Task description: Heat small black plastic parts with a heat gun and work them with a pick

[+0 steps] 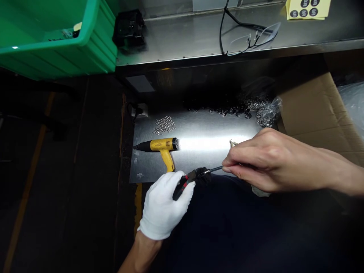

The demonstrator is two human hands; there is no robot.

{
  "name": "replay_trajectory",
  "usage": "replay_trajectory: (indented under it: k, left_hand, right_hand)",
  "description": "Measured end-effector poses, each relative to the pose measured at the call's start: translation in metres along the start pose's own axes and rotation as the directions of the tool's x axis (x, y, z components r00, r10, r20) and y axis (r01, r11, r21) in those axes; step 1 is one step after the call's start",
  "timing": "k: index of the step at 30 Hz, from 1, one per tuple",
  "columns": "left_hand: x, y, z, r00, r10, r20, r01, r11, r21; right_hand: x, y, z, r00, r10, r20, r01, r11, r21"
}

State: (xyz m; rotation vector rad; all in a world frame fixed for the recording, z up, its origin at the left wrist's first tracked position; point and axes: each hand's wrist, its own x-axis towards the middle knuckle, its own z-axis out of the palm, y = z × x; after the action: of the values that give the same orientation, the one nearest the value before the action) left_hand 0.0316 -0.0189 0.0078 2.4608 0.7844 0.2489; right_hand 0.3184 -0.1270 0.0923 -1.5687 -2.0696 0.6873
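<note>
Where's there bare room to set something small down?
On the metal worktop, between the yellow heat gun and the right hand. Also on the upper shelf, between the black block and the eyeglasses. Crowded: the worktop's back right, with small metal parts and a plastic bag.

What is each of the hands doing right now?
Left hand: gloved, closed on black-and-red pliers.
Right hand: bare, pinching a thin dark rod.
</note>
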Motion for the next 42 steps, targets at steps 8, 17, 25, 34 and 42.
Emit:
replay_trajectory:
  k: [8, 17, 25, 34, 42]
  left_hand:
    - [0.001, 0.004, 0.007, 0.997, -0.080, -0.004, 0.080, 0.997, -0.002]
    - [0.005, 0.008, 0.005, 0.988, -0.154, -0.011, 0.154, 0.988, 0.006]
    - [0.008, 0.011, 0.006, 0.976, -0.219, -0.024, 0.218, 0.976, -0.027]
    - [0.010, 0.015, 0.009, 0.950, -0.305, -0.061, 0.302, 0.952, -0.051]
    - [0.015, 0.019, 0.014, 0.933, -0.347, -0.092, 0.343, 0.938, -0.054]
  right_hand:
    - [-0.001, -0.003, 0.006, 1.000, 0.020, -0.016, -0.022, 0.989, -0.145]
    - [0.005, -0.009, 0.011, 0.999, 0.044, -0.012, -0.045, 0.963, -0.266]
    - [0.007, -0.010, 0.021, 0.999, 0.020, -0.047, -0.037, 0.914, -0.405]
    - [0.010, -0.013, 0.033, 0.984, 0.008, -0.178, -0.079, 0.916, -0.393]
    - [0.014, -0.012, 0.046, 0.966, 0.064, -0.251, -0.164, 0.900, -0.403]
